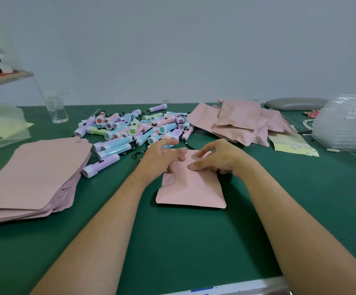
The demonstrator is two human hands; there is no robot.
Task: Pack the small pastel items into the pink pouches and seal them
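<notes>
At table (173,241) centre, left hand (162,158) & right hand (217,158) pinch a puffed pouch (191,188) at its far edge; uneven pressing could leave seal part-open.

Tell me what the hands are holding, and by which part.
Both the left hand and the right hand hold one pink matte pouch at its far end; its near end lies on the green table.

A plain pale grey wall (194,50) stands behind the dark green surface (173,241), which has a pale front edge. A shelf (7,76) juts in at left. The light is soft and even.
</notes>
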